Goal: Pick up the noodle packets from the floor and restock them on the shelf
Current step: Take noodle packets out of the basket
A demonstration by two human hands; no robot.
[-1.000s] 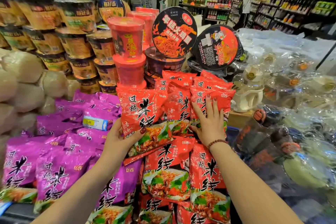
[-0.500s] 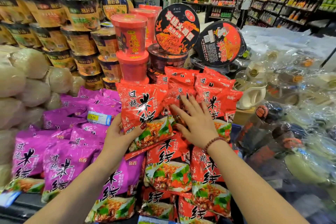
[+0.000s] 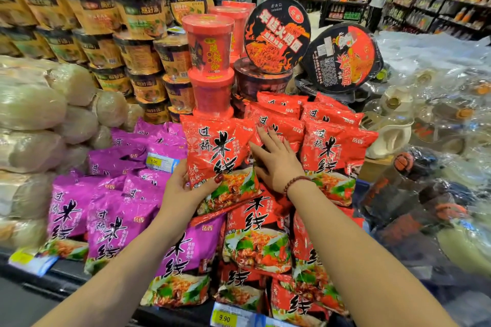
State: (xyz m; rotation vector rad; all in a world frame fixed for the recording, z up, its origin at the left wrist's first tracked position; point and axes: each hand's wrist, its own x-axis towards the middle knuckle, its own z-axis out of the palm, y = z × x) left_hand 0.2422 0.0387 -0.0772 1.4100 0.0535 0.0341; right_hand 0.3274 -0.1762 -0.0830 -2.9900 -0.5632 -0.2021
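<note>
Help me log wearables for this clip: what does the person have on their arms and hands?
Both forearms are bare, with no sleeves in view. The right hand has a bracelet of round, dark reddish-brown beads at the wrist. The nails on it and on the left hand are painted dark red. No rings, watch or gloves show.
</note>
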